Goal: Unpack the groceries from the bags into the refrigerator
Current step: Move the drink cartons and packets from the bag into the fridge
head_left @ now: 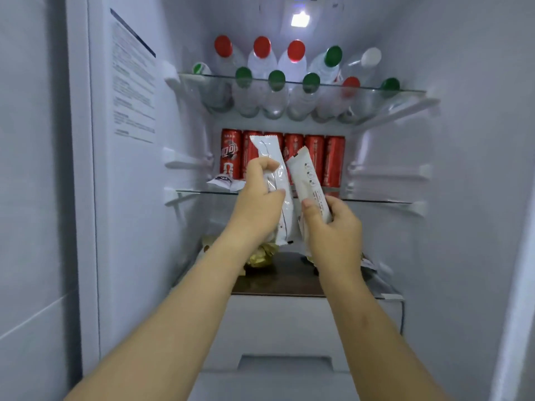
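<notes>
Already in: water bottles (pixel 262 57) on top shelf (pixel 405 90), red cans (pixel 315 157) along back edge of mid shelf (pixel 376 200), small packet (pixel 224 180) at its front-left corner. Not yet shelved: white snack packet (pixel 268 149) clasped in left hand (pixel 257 198) fingers, second packet (pixel 307 175) clasped in right hand (pixel 333 224), both just before mid shelf front edge. Bags unseen

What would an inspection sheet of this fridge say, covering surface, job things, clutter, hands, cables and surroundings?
Surface: middle glass shelf, red drink cans along its back.
Job's things: long white plastic packet in left hand; long beige packet in right hand.
Clutter: small white packet at shelf's front left; gold foil wrappers below.
Hands: each grips one packet, raised before the cans.
Cables: nothing seen.
Surroundings: clear capped bottles on top shelf; printed label at left.
</notes>
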### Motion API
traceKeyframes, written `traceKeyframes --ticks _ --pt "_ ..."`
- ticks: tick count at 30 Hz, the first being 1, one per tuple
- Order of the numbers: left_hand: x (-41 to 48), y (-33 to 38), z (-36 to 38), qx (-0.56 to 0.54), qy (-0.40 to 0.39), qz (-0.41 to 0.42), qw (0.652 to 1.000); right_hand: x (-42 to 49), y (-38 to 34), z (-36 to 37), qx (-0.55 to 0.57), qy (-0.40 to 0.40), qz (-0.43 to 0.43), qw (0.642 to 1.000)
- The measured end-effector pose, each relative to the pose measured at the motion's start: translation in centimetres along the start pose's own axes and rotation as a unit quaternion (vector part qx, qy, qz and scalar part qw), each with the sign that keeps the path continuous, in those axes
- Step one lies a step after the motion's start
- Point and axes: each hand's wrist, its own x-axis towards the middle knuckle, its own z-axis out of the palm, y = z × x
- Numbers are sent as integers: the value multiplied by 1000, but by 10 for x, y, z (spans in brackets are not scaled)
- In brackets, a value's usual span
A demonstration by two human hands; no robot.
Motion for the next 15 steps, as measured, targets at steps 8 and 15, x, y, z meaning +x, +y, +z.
traceKeyframes --ticks 8,15 --pt "64 8 -12 41 -12 -65 997 63 -23 21 43 -54 63 996" --pt "107 -1 -10 123 -22 -87 988 109 -21 34 -23 -121 131 984"
